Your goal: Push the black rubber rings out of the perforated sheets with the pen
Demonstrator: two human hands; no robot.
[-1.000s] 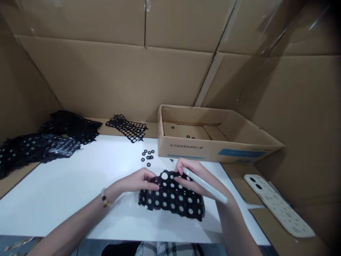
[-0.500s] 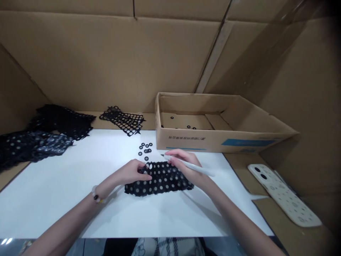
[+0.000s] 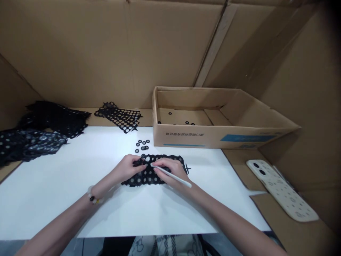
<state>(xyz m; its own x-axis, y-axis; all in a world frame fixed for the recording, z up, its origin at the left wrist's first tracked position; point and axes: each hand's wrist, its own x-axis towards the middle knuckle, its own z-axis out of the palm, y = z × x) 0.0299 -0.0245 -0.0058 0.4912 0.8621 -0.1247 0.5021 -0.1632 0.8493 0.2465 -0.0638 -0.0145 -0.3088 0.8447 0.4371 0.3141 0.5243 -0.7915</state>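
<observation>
A black rubbery sheet (image 3: 150, 177) with rows of round rings lies on the white tabletop in front of me. My left hand (image 3: 129, 167) pinches its upper left corner between thumb and fingers. In my right hand (image 3: 173, 170) is a slim white pen-like tool (image 3: 177, 179), gripped like a pencil. Its tip rests at or just over the sheet, near my left fingertips; the exact contact cannot be made out. Several loose black rings (image 3: 142, 143) lie just beyond the sheet's top left edge.
An open cardboard box (image 3: 186, 137) with a few black rings inside stands at the back right. Punched-out black mesh sheets (image 3: 121, 117) lie at the back, and a dark pile of sheets (image 3: 57, 115) at the left. A phone in a cream case (image 3: 282, 192) lies right. Cardboard walls (image 3: 93, 53) surround the table.
My right hand has moved left and down, bringing the tool's tip from beyond the sheet's top edge to the sheet near my left fingers. The left hand keeps its hold. The view has shifted slightly.
</observation>
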